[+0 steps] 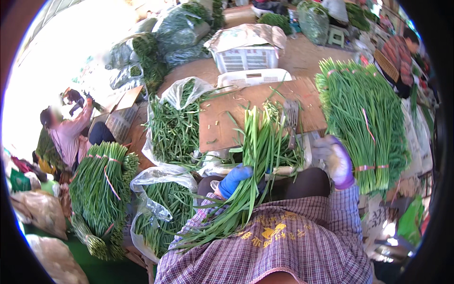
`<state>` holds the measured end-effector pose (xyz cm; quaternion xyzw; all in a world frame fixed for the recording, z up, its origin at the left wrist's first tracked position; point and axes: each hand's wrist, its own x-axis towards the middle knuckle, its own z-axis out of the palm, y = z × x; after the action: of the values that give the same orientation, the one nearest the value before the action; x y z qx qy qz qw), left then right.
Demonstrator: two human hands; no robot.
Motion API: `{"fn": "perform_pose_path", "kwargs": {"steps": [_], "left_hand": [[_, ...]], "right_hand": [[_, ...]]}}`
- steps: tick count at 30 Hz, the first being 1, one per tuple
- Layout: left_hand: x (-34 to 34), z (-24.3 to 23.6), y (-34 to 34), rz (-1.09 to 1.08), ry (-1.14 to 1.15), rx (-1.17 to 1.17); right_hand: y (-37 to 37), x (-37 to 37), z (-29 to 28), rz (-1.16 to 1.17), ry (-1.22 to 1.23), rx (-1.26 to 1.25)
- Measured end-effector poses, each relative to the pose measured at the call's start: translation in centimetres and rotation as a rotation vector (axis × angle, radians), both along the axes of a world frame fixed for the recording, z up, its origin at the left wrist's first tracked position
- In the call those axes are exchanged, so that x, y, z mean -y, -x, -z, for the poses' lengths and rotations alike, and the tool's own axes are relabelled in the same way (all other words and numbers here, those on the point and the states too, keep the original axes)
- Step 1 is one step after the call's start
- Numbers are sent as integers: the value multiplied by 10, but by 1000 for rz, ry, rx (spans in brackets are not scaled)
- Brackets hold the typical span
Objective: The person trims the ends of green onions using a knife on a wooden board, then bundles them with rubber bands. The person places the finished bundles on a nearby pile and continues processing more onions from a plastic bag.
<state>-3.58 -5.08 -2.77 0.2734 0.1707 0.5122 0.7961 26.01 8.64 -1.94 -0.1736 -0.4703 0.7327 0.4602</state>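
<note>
In the middle of the head view, my left hand (235,181), in a blue glove, is wrapped round a loose bunch of garlic chives (255,151). Their pale stem ends point away from me over a brown board (222,120), and the green leaves hang down across my left sleeve and lap. To the right, my right hand (336,161), in a soiled white glove with purple edging, is raised beside my knee. Its fingers look loosely apart with nothing visible in them. A slotted flat metal tool (290,116) lies on the board, just beyond the chives.
Tied chives form a large stack (364,123) at right and another (101,189) at left. Clear plastic bags of loose greens (175,128) stand left of the board. White crates (248,59) are behind it. Other people (71,130) sit at both sides.
</note>
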Motion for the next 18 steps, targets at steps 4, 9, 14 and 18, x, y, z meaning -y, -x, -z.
{"fn": "perform_pose_path", "kwargs": {"steps": [4, 9, 14, 18], "left_hand": [[-8, -13, -14, -16, -4, -105], [-14, -27, -25, 99, 10, -186], [-28, -23, -27, 492, -71, -413], [-35, 10, -50, -32, -336, -910]], "right_hand": [[39, 19, 23, -354, -80, -29], [73, 31, 30, -712, 99, -281], [90, 41, 11, -598, 304, -289], [89, 38, -3, -375, 465, -343]]}}
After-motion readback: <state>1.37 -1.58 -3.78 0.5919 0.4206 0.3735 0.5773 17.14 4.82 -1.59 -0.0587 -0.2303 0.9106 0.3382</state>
